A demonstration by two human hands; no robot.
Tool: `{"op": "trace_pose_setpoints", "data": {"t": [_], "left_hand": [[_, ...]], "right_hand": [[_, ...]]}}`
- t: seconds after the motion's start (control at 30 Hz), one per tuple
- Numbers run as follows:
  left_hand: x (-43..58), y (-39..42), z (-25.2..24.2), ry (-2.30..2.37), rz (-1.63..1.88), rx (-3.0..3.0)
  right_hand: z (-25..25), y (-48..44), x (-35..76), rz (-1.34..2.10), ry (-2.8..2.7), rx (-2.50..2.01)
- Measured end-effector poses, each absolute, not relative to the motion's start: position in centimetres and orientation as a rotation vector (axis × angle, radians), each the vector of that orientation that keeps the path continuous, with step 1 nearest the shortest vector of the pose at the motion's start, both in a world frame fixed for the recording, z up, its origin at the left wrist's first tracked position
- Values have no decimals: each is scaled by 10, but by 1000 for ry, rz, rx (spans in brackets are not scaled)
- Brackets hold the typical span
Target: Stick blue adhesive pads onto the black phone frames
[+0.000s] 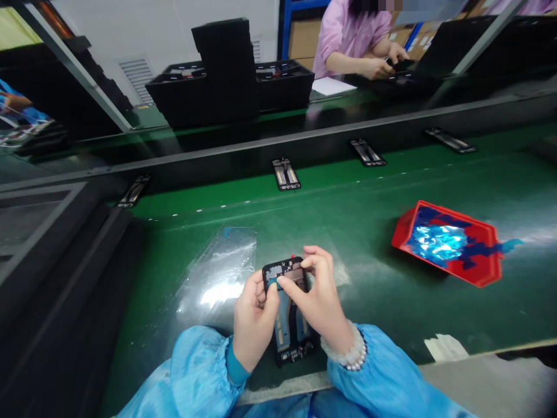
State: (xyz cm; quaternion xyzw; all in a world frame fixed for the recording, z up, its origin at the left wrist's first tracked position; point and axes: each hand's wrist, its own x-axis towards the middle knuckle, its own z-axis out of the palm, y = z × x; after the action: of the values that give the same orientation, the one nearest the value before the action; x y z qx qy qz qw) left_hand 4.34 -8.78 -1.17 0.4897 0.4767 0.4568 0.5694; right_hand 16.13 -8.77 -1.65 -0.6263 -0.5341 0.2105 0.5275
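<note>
1. The phone frame (290, 332) is a dark, open skeleton. It sits at the near edge of the green belt (369, 203), right in front of the person, between both wrists. Its long axis runs near-to-far, bottom end toward the body and top end w/ the cut-outs pointing away.
2. The left hand (255, 316) is closed on the frame's left side. The thumb comes over the upper-left corner and the other fingers curl underneath — a holding grip.
3. The right hand (321, 297) comes in from the right and is also closed on the frame. The forefinger is on the far top edge, and the thumb tip presses a small blue spot near the top. Whether it pinches a separate bit there or just the frame can't be told.
4. Key relation: both hands meet at the frame's far (top) end, so the lower half sticks out toward the body w/ no fingers on it. Neither hand is clearly nearer, since they are approx. level and the thumbs almost touch.
5. It's hard to tell if the bottom end rests on the belt or is lifted off it.
6. Around it: a clear film sheet (221, 278) lies flat just left of the left hand. A red tray (486, 273) of blue scraps (439, 242) sits well off to the right. More frames (286, 174) line the far side of the belt, and a co-worker (352, 40) in pink works beyond them.
</note>
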Motion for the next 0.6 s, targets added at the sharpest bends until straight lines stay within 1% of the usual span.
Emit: {"op": "trace_pose_setpoints", "data": {"t": [0.13,0.2,0.4,0.6], "left_hand": [[43,-87,-13,1167,1071,1234],[42,-86,-14,1221,1063,1329],[37,-84,-15,1366,1002,1538],[36,-84,-11,1336,962,1630]], "right_hand": [[-15,-86,167,880,-1214,-1378],[-12,-86,170,970,-1293,-1353],[-1,-84,178,865,-1643,-1328],[10,-78,186,905,-1794,-1347]]}}
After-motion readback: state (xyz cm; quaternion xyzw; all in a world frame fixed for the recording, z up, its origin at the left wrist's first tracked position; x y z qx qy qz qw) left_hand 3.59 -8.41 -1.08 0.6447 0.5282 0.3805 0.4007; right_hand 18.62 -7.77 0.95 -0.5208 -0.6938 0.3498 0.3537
